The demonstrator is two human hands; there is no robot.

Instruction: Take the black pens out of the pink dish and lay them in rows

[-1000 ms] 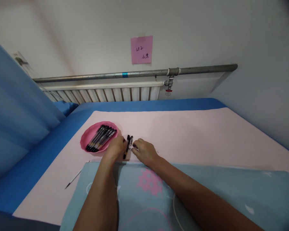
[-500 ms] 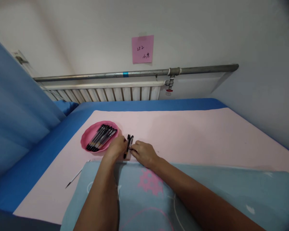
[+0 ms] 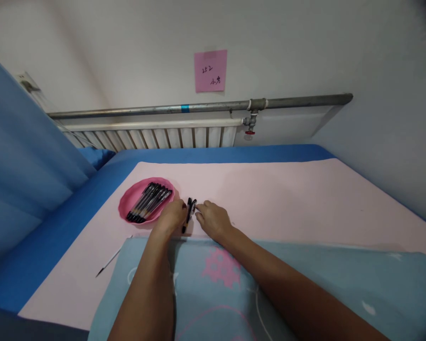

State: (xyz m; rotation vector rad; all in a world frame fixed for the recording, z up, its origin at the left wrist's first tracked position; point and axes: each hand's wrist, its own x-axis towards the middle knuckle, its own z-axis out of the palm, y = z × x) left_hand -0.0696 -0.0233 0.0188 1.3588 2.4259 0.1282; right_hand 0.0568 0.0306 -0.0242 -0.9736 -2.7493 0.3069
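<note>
We see a black pen (image 3: pixel 188 215) between our fingers (image 3: pixel 179 207), more black pens (image 3: pixel 149 202) in a pink dish (image 3: pixel 128 202) left of them, a pale pink sheet (image 3: pixel 287 199) beneath, and a light blue cloth (image 3: pixel 323 279) patterned with pink flowers behind them.

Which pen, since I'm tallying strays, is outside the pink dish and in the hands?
The black pen held between the left hand and right hand, just right of the pink dish; the other pens lie bundled together inside it.

A plain residential room, shown by its wall radiator (image 3: pixel 152 138), heating pipe (image 3: pixel 206 106) and blue curtain (image 3: pixel 21 156)
</note>
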